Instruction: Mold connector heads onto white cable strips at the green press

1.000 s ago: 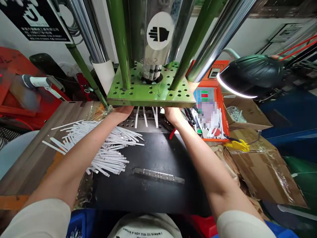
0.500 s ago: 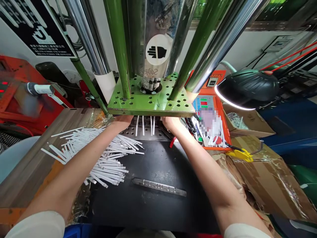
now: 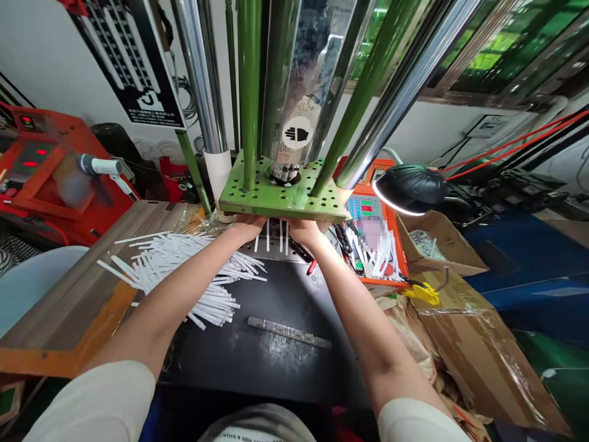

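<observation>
Both forearms reach forward beneath the green perforated plate [image 3: 285,202] of a press. My left hand [image 3: 250,228] is under the plate's front edge, its fingers hidden. To the right, my right hand [image 3: 301,231] is also partly under the plate, and its fingers do not show. Several white strips [image 3: 268,237] stick out toward me between the hands, over a metal base with holes. A tool with a red handle [image 3: 311,266] lies just beside my right wrist. On the black tabletop [image 3: 257,362] rests a slotted metal bar [image 3: 289,332].
A large heap of white strips [image 3: 184,264] lies left, under my forearm. At right are an orange control box [image 3: 399,236] with more strips on it, a lit black lamp [image 3: 409,187], yellow-handled pliers [image 3: 426,293] and cardboard boxes [image 3: 464,331]. Chrome columns flank the plate.
The camera view has shifted, showing more of the wall and sleeves. My hands have come closer together under the plate, nearer to the protruding strips. The metal bar stays on the tabletop.
</observation>
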Demonstrator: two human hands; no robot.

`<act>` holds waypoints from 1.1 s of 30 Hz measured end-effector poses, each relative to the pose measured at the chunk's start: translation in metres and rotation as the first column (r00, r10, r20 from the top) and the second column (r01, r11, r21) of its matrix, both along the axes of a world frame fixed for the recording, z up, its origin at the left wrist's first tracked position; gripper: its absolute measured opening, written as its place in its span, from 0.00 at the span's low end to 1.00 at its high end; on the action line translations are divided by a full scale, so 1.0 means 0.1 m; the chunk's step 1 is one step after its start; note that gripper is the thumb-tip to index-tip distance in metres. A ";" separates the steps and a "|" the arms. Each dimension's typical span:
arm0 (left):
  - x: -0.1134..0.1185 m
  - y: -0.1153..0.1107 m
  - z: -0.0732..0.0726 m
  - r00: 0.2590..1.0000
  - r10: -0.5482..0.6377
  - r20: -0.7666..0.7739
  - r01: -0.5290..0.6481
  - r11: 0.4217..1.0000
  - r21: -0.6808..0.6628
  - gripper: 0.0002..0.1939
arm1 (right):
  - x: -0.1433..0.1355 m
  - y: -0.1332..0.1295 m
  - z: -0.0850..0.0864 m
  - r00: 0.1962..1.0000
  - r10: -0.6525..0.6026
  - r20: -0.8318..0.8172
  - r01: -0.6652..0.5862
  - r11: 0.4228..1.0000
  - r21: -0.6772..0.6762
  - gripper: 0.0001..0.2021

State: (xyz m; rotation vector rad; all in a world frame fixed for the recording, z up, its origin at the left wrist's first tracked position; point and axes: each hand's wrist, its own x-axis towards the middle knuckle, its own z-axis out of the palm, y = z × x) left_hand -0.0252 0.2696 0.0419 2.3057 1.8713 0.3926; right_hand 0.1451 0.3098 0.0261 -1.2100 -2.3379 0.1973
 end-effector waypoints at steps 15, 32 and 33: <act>-0.72 -3.46 -0.72 0.938 -0.212 -0.275 0.253 0.960 0.123 0.21 | 1.95 -2.98 -0.88 0.985 0.057 0.160 -0.062 0.998 0.027 0.39; -0.74 -3.41 -0.89 0.923 -0.125 -0.364 0.243 0.924 0.297 0.28 | 1.82 -3.05 -0.94 0.921 -0.120 0.370 0.075 0.988 0.134 0.44; -0.74 -3.40 -0.89 0.920 -0.127 -0.370 0.248 0.921 0.300 0.28 | 1.81 -3.05 -0.93 0.922 -0.125 0.367 0.082 0.988 0.130 0.44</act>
